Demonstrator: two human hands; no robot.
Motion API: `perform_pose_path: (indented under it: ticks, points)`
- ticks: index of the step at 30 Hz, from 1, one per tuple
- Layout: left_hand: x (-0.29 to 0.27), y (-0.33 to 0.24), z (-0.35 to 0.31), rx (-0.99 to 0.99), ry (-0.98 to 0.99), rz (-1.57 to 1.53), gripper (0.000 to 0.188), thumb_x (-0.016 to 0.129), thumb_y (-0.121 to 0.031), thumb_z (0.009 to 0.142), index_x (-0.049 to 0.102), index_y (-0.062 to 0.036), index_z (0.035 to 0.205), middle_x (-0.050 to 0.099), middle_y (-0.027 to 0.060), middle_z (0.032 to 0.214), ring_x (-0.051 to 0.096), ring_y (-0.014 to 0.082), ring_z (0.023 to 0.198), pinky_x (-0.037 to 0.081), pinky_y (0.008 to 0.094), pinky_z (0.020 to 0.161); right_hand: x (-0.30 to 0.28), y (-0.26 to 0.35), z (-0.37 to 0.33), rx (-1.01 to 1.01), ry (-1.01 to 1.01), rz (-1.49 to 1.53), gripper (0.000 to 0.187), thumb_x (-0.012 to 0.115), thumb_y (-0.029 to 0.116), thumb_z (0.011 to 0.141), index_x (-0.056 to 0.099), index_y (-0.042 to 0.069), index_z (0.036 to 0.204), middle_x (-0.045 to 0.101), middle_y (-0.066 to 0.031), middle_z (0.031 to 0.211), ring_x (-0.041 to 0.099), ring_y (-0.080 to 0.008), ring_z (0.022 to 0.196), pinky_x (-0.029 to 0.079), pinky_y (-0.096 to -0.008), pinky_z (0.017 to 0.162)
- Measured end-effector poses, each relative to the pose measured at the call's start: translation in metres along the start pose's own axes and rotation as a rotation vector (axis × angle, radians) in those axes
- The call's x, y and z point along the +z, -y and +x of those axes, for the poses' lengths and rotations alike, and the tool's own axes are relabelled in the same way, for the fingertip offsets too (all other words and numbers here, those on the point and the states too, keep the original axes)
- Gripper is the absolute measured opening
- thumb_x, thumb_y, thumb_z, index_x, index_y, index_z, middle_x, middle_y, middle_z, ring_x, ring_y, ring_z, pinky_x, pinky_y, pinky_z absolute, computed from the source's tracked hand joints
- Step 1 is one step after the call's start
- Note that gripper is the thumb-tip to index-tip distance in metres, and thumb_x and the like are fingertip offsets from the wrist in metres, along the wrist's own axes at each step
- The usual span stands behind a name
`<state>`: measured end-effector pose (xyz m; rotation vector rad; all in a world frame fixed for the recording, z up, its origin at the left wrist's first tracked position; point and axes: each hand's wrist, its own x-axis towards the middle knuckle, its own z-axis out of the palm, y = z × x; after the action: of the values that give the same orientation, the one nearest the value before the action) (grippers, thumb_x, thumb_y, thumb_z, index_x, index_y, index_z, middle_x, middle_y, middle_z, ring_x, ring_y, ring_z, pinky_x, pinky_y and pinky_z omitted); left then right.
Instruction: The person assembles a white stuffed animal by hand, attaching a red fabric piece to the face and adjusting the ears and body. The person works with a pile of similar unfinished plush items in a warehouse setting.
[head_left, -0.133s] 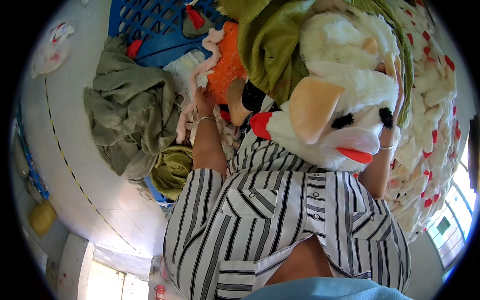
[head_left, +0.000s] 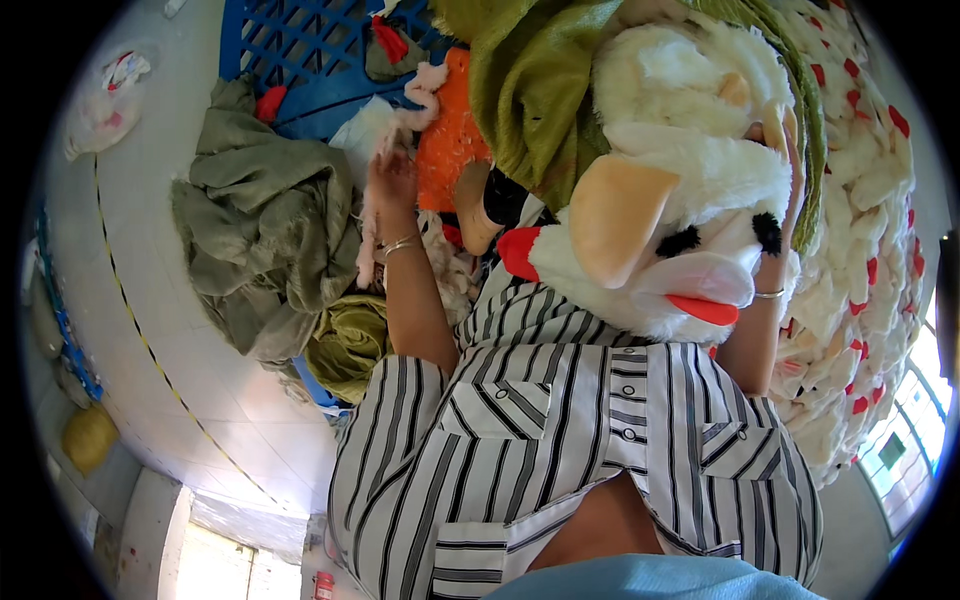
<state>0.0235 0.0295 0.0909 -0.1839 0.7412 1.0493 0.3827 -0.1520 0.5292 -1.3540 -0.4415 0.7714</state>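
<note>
A white plush animal skin (head_left: 650, 250) with peach ears, black eyes and a red tongue lies across the front of my striped shirt. My right hand (head_left: 773, 270) holds it at the right side, mostly hidden behind the fur. Fingers show at its upper edge. To the left, my left hand (head_left: 392, 180) is raised over scraps, slightly blurred, its fingers stretched out. Beside those fingers are a fluffy pink strip (head_left: 425, 95) and a pale, paper-like sheet (head_left: 358, 130). An orange fabric piece (head_left: 450, 135) lies just right of this hand.
A blue plastic crate (head_left: 300, 60) stands at the top left. Grey-green cloth (head_left: 265, 200) is heaped left of my arm, with olive cloth (head_left: 535, 95) beside the plush. Many white plush pieces with red bits (head_left: 850, 270) are piled at right. A striped cord (head_left: 135, 310) crosses the floor.
My left hand has lifted slightly up and left from the scraps, and its fingers have spread. The plush has shifted slightly left, with my right hand still on it.
</note>
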Motion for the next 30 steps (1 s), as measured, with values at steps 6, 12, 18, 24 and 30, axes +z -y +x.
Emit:
perform_pose_path:
  ticks: [6, 12, 18, 24, 30]
  points:
    - [0.129, -0.012, -0.096, 0.122, 0.563, 0.090, 0.042, 0.051, -0.035, 0.098, 0.062, 0.0016, 0.115, 0.060, 0.0137, 0.119, 0.057, 0.0248, 0.106, 0.046, 0.0360, 0.092, -0.058, -0.034, 0.036, 0.088, -0.065, -0.040, 0.035, 0.052, 0.031, 0.100, 0.063, -0.001, 0.109, 0.068, -0.0082, 0.091, 0.065, -0.0156, 0.078, 0.053, -0.0266, 0.073]
    - [0.184, -0.013, -0.133, 0.156, 0.332, 0.356, 0.038, 0.050, -0.031, 0.097, 0.058, -0.0039, 0.122, 0.060, 0.0066, 0.118, 0.055, 0.0208, 0.111, 0.046, 0.0337, 0.084, -0.059, -0.047, 0.033, 0.030, -0.142, -0.032, 0.034, 0.054, 0.028, 0.099, 0.067, -0.002, 0.110, 0.070, -0.0070, 0.095, 0.065, -0.0129, 0.079, 0.051, -0.0254, 0.071]
    - [0.290, -0.003, -0.197, 0.525, 0.584, 0.507, 0.043, 0.044, -0.033, 0.096, 0.055, -0.0064, 0.128, 0.057, 0.0086, 0.124, 0.048, 0.0192, 0.118, 0.040, 0.0389, 0.091, -0.034, -0.046, 0.017, 0.015, -0.092, 0.216, 0.031, 0.055, 0.024, 0.098, 0.066, -0.003, 0.108, 0.070, -0.0086, 0.095, 0.066, -0.0146, 0.080, 0.053, -0.0271, 0.071]
    - [0.375, 0.051, -0.245, 0.852, 1.232, 0.896, 0.055, 0.049, -0.027, 0.090, 0.049, 0.0039, 0.136, 0.049, 0.0189, 0.138, 0.045, 0.0287, 0.130, 0.037, 0.0393, 0.102, -0.024, -0.053, 0.007, 0.081, -0.028, 0.278, 0.027, 0.057, 0.021, 0.097, 0.063, -0.004, 0.105, 0.069, -0.0112, 0.090, 0.067, -0.0172, 0.073, 0.056, -0.0298, 0.064]
    - [0.414, 0.134, -0.240, 0.258, 1.272, 1.285, 0.037, 0.061, -0.023, 0.093, 0.065, 0.0007, 0.122, 0.066, 0.0027, 0.102, 0.052, 0.0070, 0.086, 0.044, 0.0227, 0.079, -0.023, -0.054, -0.029, 0.147, 0.449, 0.164, 0.024, 0.063, 0.021, 0.094, 0.068, 0.000, 0.106, 0.070, -0.0027, 0.090, 0.064, -0.0079, 0.074, 0.052, -0.0226, 0.064]
